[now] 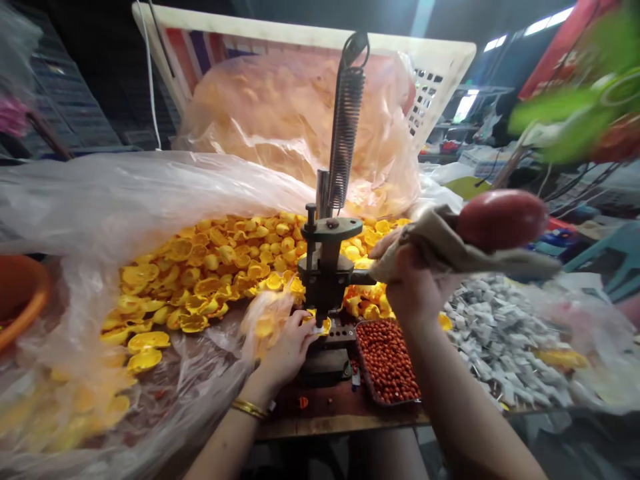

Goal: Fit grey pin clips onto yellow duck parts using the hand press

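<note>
A dark metal hand press [327, 280] with a tall coil spring [347, 127] stands in the middle of the bench. My left hand [283, 350] pinches a small yellow plastic piece [327, 327] under the press ram; a bit of white shows at my fingertips. Wrapped round the cloth-covered lever [435, 240] of the press is my right hand [413, 283]. The lever ends in a red knob [503, 219]. Just right of the press base lies a shallow tray of small red-brown beads [387, 360].
Yellow plastic shells [215, 267] are heaped behind and left of the press on clear plastic sheeting [150, 187]. Small white-grey pieces [500, 340] are piled at right. A white crate [435, 100] holds a big plastic bag [295, 107]. An orange basin [23, 300] stands far left, a blurred green fan [590, 100] upper right.
</note>
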A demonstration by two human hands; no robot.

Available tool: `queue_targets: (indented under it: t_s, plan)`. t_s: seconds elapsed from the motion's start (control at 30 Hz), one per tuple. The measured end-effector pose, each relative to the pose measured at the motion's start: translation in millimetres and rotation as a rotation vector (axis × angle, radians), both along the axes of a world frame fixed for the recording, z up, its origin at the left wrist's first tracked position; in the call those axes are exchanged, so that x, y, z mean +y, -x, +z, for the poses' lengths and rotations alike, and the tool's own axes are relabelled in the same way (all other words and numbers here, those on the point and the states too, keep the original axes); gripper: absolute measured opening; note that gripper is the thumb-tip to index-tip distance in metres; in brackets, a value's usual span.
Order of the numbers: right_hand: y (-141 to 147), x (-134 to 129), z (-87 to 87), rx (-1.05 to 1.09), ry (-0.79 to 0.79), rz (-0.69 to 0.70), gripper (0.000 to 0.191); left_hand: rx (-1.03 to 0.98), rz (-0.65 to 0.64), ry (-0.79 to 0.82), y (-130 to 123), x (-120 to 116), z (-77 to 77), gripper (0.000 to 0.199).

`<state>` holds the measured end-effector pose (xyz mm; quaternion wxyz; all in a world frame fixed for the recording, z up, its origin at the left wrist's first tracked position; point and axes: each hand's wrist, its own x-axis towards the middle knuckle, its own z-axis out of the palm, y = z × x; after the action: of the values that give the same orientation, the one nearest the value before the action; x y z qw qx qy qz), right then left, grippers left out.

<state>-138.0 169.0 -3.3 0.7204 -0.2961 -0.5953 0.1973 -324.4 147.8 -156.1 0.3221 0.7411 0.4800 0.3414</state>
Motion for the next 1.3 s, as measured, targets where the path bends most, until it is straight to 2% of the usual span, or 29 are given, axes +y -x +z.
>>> queue_targets:
  t_s: [0.07, 0.17, 0.23, 0.3, 0.37, 0.43, 0.5, 0.53, 0.63, 0.7, 0.73, 0.83, 0.9, 0.97, 1.07, 1.2, 1.3]
  plan:
    - [-4.4, 19.8, 8.3, 0.072, 0.055, 0.068, 0.03, -0.099, 0.028, 0.061, 1.3, 1.7, -1.9, 0.015]
    - [-12.9, 72.4, 18.9, 0.13, 0.35, 0.264, 0.028, -0.185, 0.103, 0.142, 4.2, 3.9, -4.4, 0.023]
    - [-19.9, 98.3, 11.1, 0.135, 0.552, 0.297, 0.022, -0.216, 0.136, 0.183, 7.2, 2.9, -4.4, 0.029]
    - [-27.2, 100.8, -9.8, 0.117, 0.685, 0.266, 0.02, -0.255, 0.162, 0.228, 11.3, -1.1, -1.6, 0.034]
    - [-32.8, 76.8, -37.7, 0.127, 0.676, 0.136, 0.024, -0.284, 0.179, 0.267, 16.3, -9.3, 4.6, 0.037]
    - [-34.0, 32.0, -66.2, 0.129, 0.513, -0.13, 0.023, -0.314, 0.181, 0.325, 21.5, -22.8, 13.1, 0.039]
    - [-28.7, -23.1, -91.0, -0.004, 0.29, -0.36, 0.02, -0.396, 0.166, 0.445, 25.8, -43.1, 21.3, 0.04]
    - [-23.8, -51.0, -101.9, -0.126, 0.214, -0.362, 0.02, -0.465, 0.152, 0.524, 27.3, -56.1, 23.9, 0.04]
    - [-6.5, -122.7, -131.2, -0.607, 0.213, -0.034, 0.04, -0.672, 0.076, 0.773, 28.1, -103.1, 20.4, 0.03]
    - [2.4, -154.9, -150.7, -0.791, 0.274, 0.172, 0.05, -0.793, 0.026, 0.943, 25.2, -135.1, 5.2, 0.023]
    - [5.7, -166.0, -160.7, -0.826, 0.308, 0.235, 0.049, -0.869, 0.023, 1.03, 22.7, -149.0, -6.1, 0.022]
    - [13.7, -183.7, -188.6, -0.862, 0.437, 0.271, 0.04, -1.175, 0.106, 1.212, 12.9, -175.9, -47.4, 0.017]
    - [20.2, -185.9, -202.5, -0.906, 0.468, 0.199, 0.037, -1.366, 0.212, 1.257, 6.7, -181.2, -72.5, 0.012]
    - [27.0, -183.8, -211.0, -0.959, 0.432, 0.102, 0.038, -1.481, 0.327, 1.261, 2.6, -179.5, -89.4, 0.007]
    - [33.8, -179.2, -215.0, -0.987, 0.372, 0.019, 0.041, -1.522, 0.41, 1.213, 0.0, -172.9, -98.6, 0.016]
    - [35.9, -179.9, -217.4, -0.961, 0.339, 0.04, 0.044, -1.528, 0.388, 1.113, -2.7, -169.6, -97.0, 0.012]
    - [37.8, -182.9, -223.1, -0.949, 0.316, -0.015, 0.054, -1.524, 0.367, 1.065, -5.4, -170.8, -96.6, 0.008]
